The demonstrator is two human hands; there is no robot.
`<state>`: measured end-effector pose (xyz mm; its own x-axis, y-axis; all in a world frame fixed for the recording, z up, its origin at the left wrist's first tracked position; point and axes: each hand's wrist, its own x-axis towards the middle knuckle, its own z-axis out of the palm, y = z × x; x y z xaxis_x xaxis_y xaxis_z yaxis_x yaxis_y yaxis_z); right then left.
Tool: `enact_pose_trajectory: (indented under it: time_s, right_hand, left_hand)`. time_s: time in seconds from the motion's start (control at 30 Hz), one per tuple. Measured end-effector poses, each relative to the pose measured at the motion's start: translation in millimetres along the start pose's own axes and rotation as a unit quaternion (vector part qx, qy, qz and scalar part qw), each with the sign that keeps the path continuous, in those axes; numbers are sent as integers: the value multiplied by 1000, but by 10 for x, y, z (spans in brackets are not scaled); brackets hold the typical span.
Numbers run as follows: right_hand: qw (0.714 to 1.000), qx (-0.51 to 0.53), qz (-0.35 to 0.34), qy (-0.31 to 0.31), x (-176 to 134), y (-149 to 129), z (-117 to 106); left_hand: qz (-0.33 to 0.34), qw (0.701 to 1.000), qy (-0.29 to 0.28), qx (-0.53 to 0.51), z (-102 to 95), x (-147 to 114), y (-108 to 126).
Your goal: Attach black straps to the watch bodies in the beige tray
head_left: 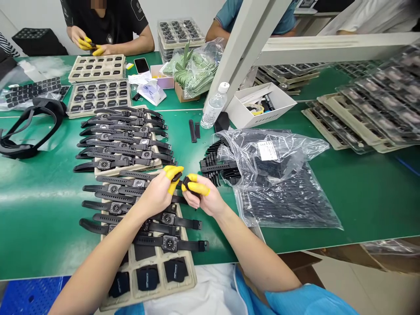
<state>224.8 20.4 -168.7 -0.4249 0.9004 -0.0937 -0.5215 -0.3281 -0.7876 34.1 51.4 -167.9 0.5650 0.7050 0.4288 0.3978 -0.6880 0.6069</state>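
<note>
Black watch part (pixel 186 182) sits in the right hand (pixel 201 191), finger and thumb pinched shut on it, above the green table (pixel 367 197). Left hand (pixel 164 186) pinches a small dark piece (pixel 176 176), type unclear. Step looks like strap-to-body fitting; next move probably calls for steady alignment. Strapped watches (pixel 169 243) left, bagged straps (pixel 288 208) right.
</note>
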Motion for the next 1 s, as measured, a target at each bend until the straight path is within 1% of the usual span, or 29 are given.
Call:
enact_pose_trajectory:
  time_s: [0.07,0.13,0.3,0.5,0.63,0.83,1.0]
  right_hand:
    - [1000,-11,9,-19,-12,28,10]
    - [1000,-12,11,-13,-10,58,23]
    - [1000,4,-13,23,16,112,56]
    - [999,47,-2,5,12,124,65]
    - [999,37,-13,15,13,113,60]
    - [997,80,14,20,4,73,90]
    - [995,86,-1,56,5,71,81]
  left_hand:
    - [18,1000,-18,3,2,-10,-6]
    - [23,999,-23,0,-3,-13,-5]
    - [12,1000,-9,-3,-14,3,10]
    - [8,1000,-15,-10,-5,1,-2]
    - [14,1000,-23,-2,-8,-7,-4]
    - [22,1000,-15,13,-7,-7,-12]
    - [26,998,-23,54,14,9,-7]
